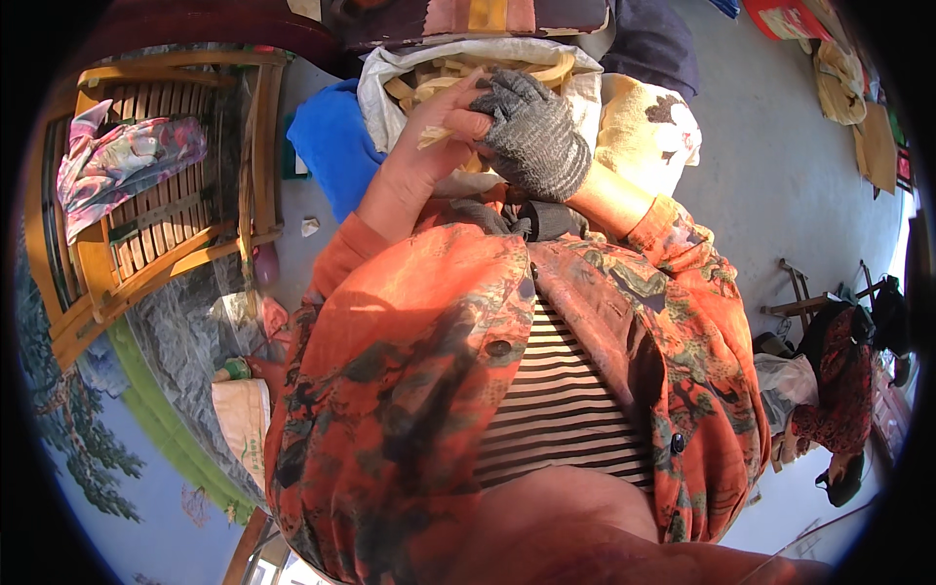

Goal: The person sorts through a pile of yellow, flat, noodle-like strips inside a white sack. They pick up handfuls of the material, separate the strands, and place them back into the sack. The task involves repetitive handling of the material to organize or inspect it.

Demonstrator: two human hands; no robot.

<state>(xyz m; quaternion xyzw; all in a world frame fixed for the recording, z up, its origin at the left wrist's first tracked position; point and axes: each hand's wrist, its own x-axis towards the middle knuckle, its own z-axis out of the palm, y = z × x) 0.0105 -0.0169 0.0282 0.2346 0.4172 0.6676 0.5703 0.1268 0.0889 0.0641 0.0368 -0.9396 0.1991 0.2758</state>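
Observation:
My left hand point(442, 135) is bare, with its fingers curled around a small pale yellow strip point(433, 137) that sticks out beside the thumb. My right hand point(534, 135) wears a grey knitted glove and meets the left fingers. What lies between its fingertips is hidden. Both hands are over an open white sack point(376, 95) holding pale yellow, curved strips point(556, 71); what they are made of is unclear. Dark cloth point(548, 219) is knotted at my waist, below the hands. A blue cloth point(333, 139) lies left of the sack, and a yellow patterned cloth point(629, 128) right of it.
A wooden slatted chair point(168, 219) with a floral cloth point(131, 164) stands at left. Beyond the sack is a dark piece of furniture point(380, 25). Another person point(841, 380) is at far right, near a wooden stool point(801, 300). Bags point(839, 84) and cardboard point(876, 146) lie upper right.

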